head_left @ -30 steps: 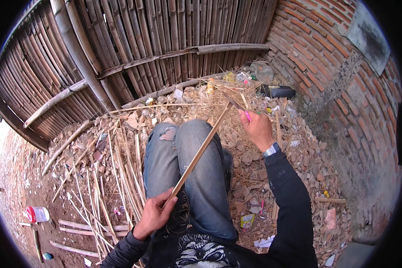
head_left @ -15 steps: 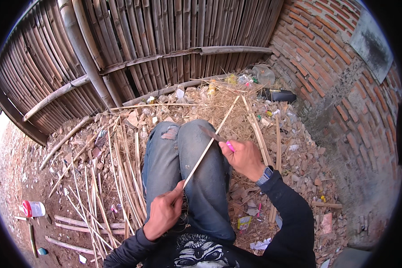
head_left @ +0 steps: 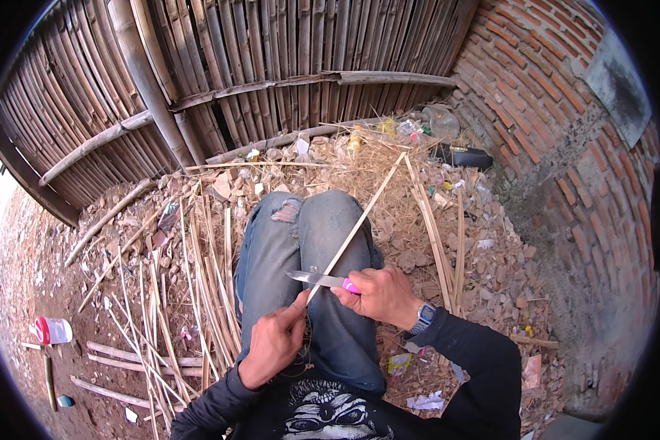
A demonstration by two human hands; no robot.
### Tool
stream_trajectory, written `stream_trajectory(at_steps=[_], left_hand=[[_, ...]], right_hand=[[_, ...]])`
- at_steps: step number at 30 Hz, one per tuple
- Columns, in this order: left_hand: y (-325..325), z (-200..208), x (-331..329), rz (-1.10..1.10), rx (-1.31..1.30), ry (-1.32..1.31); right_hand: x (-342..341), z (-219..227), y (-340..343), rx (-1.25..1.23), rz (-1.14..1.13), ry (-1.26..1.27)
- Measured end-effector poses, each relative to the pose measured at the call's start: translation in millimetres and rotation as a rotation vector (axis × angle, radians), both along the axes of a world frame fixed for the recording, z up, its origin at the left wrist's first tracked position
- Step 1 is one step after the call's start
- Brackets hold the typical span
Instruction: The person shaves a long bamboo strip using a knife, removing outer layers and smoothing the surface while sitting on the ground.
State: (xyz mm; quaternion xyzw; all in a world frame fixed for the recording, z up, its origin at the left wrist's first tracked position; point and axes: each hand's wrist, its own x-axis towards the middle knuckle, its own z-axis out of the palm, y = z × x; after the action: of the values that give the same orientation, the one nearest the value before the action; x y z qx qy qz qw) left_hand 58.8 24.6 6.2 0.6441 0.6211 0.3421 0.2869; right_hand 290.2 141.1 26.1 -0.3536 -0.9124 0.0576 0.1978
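A long pale bamboo strip (head_left: 363, 218) slants across my jeans, its far end over the straw beyond my knees. My left hand (head_left: 275, 339) pinches its near end between thumb and fingers, close to my lap. In my right hand (head_left: 381, 295) is a knife (head_left: 317, 279), gripped by its pink handle. The blade points left and crosses the strip just above my left fingertips. The watch on my right wrist shows below the sleeve edge.
Many bamboo strips (head_left: 211, 286) lie on the ground to my left, with more strips (head_left: 434, 242) to my right. A red-and-white tub (head_left: 53, 331) lies at far left. A bamboo fence (head_left: 271, 51) stands ahead, a brick wall (head_left: 557, 147) at right. Rubble and litter cover the ground.
My right hand has drawn the knife down along the strip, toward my left hand. The blade now lies more level. My left hand still holds the strip's near end.
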Motion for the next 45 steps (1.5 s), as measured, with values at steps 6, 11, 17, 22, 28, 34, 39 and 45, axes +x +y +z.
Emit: stream_trajectory(at_steps=[6,11,17,22,28,34,39,45], left_hand=[[0.1,-8.7,-21.5,-0.135,-0.097,-0.347],[10.2,-3.1,-25.1,-0.145,-0.263,-0.490],[2.5,-15.7,-23.9,-0.101,-0.049,-0.239],[-3.6,0.9,-6.6,-0.040,0.111,0.192],[-11.3,-4.2,-4.0,0.000,0.143,0.312],[-7.0,-6.5,-3.2,-0.041,0.162,0.270],[-5.1,-14.4,-18.9,-0.087,-0.067,-0.165],[5.4,-6.4,-25.8,-0.172,-0.388,-0.612]], right_hand=[[82.0,22.7,113.9,0.235,-0.532,0.126],[21.4,16.3,69.9,0.035,-0.287,0.237],[7.7,10.6,51.0,-0.024,-0.125,0.141],[37.5,26.9,82.1,0.007,-0.460,0.098],[17.0,10.8,27.1,-0.058,-0.206,0.003],[72.6,23.0,81.7,-0.060,-0.543,0.018],[32.3,-22.5,48.1,0.128,-0.072,0.114],[58.2,10.4,103.7,0.047,-0.482,0.142]])
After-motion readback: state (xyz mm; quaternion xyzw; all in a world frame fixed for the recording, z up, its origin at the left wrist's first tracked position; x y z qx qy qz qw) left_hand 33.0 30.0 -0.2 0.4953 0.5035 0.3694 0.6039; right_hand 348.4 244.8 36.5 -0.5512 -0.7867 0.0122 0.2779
